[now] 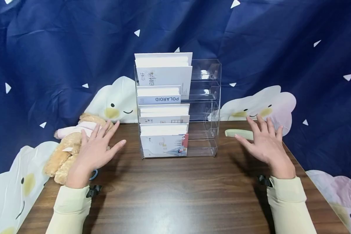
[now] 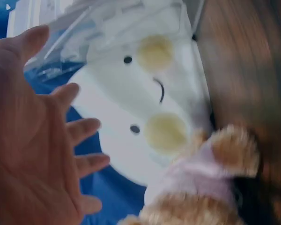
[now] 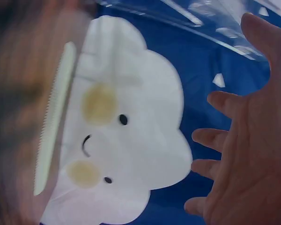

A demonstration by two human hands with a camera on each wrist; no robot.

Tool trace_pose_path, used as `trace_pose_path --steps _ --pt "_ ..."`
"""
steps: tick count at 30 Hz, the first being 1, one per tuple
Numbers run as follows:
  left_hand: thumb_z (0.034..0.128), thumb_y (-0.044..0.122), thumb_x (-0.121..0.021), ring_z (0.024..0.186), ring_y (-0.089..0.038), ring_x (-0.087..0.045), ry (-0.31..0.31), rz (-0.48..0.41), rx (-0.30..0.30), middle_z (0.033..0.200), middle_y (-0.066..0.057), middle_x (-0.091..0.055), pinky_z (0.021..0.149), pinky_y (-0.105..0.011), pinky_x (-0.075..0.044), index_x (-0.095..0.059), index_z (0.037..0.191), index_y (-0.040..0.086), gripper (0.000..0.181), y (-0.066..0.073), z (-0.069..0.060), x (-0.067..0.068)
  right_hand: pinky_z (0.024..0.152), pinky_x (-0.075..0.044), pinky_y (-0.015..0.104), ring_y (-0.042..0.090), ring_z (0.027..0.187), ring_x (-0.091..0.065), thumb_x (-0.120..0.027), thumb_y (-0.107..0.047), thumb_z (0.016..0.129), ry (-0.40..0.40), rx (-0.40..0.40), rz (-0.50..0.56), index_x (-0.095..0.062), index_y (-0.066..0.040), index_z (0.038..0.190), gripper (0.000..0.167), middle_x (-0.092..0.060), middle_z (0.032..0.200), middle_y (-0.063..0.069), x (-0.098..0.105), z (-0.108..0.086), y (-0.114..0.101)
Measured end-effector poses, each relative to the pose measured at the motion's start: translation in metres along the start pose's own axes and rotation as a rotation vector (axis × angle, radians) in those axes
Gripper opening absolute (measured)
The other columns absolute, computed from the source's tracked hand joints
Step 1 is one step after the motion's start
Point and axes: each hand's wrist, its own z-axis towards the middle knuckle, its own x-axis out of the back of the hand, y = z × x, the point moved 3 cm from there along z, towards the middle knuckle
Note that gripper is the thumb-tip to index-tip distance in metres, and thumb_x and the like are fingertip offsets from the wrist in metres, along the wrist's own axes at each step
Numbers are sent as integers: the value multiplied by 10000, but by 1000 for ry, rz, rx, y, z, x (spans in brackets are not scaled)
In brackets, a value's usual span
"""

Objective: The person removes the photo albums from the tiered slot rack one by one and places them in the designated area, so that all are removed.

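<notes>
Both hands are raised over the table with fingers spread, holding nothing. My left hand [image 1: 95, 152] is nearest a tan plush toy [image 1: 71, 143] in pale pink clothing and partly covers it in the head view. A blue curved piece [image 1: 94, 175] shows beside the left wrist; the rest of it is hidden. My right hand [image 1: 264, 143] is nearest a pale green comb [image 1: 240, 133] lying on the table and overlaps its right end in the head view. Between the hands stands a clear tiered rack [image 1: 204, 112], with books [image 1: 163, 139] in its left half.
The wooden table [image 1: 175, 195] runs back to a dark blue curtain [image 1: 175, 26] printed with smiling clouds. In the rack, the top white book [image 1: 163, 76] rises above the frame; a book marked POLAROID [image 1: 159, 99] sits one tier lower.
</notes>
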Motion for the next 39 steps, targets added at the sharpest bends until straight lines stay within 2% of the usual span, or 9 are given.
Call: trace_pose_path --steps 4,7,14,19,24,28,32,35,39 --pt "1100 605 -633 1658 -502 -354 105 -83 -87 1799 -197 -386 1325 -838 -165 -324 1783 291 813 9 4 -2 1270 -19 918 651 1662 -118 -641 -650 1064 56 63 76 -320 -148 1761 916 -224 1809 321 7 -3 -16" --pt "1085 501 -712 1609 -492 -444 158 -143 -116 1733 -220 -481 1302 -758 -335 -415 1747 220 778 13 6 -6 1268 -131 892 631 1642 -204 -708 -559 1061 93 118 130 -394 -125 1724 852 -291 1781 326 11 -6 -30" --pt "1053 309 -794 1443 -451 -629 172 -296 -159 1547 -227 -671 1215 -637 -497 -584 1617 82 643 18 14 -23 1188 -379 780 542 1546 -418 -797 -383 1047 105 271 203 -527 -110 1644 709 -503 1670 253 15 -13 -67" --pt "1028 275 -833 1278 -413 -754 156 -368 -127 1448 -208 -743 1115 -592 -598 -654 1548 62 590 19 17 -37 1230 -438 676 417 1528 -502 -799 -349 1057 68 338 277 -555 -128 1630 661 -596 1617 173 5 -6 -93" --pt "1021 307 -846 1232 -391 -795 102 -436 -78 1433 -189 -768 1096 -571 -624 -686 1522 61 581 24 19 -50 1247 -479 617 356 1509 -588 -841 -343 1029 63 315 403 -594 -154 1609 658 -653 1595 117 -11 10 -110" --pt "993 262 -881 1204 -393 -809 89 -504 -52 1372 -198 -796 1073 -574 -639 -687 1523 67 597 26 19 -55 1152 -584 533 335 1347 -712 -857 -268 1022 71 255 603 -676 -126 1522 550 -750 1462 117 -24 19 -122" --pt "986 235 -891 1175 -372 -822 65 -557 -36 1321 -195 -817 1060 -553 -647 -680 1530 70 606 26 19 -58 1026 -627 297 296 1212 -755 -857 -210 1021 81 182 798 -734 -112 1437 445 -788 1357 157 -33 25 -132" --pt "987 211 -889 1157 -363 -829 24 -597 -23 1300 -212 -820 1039 -512 -662 -665 1534 35 616 26 20 -63 950 -586 156 272 1166 -756 -867 -180 1008 83 165 872 -753 -100 1399 415 -792 1314 176 -37 28 -138" --pt "985 195 -889 1150 -368 -829 -11 -615 -16 1289 -235 -817 1015 -484 -673 -655 1529 -6 625 25 22 -68 904 -591 138 213 1087 -756 -883 -145 988 78 168 905 -775 -87 1347 380 -807 1263 151 -42 30 -146"
